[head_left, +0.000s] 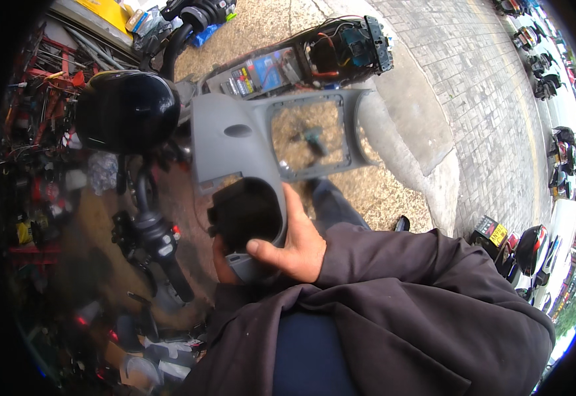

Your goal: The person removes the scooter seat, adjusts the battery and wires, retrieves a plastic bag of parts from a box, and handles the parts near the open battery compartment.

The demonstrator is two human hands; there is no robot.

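A grey plastic scooter body panel (220,148) is held up in front of my body, with a large rectangular opening in its far right part and a black hollow compartment (245,208) nearer me. My right hand (296,241) grips the panel's near right edge, thumb curled over the compartment's rim. At the lower left edge, my left hand (223,264) shows only in part and holds the panel from below; most of its fingers are hidden. Beyond the panel stands a stripped scooter, its open body (301,59) showing wires and a labelled part.
A glossy black rounded scooter front (129,112) and handlebar grips (162,251) lie left of the panel. Through its opening, a dark green power tool (314,140) shows on the ground. Cluttered tools (40,99) fill the left side. Paving (473,99) and parked scooters (532,251) are at right.
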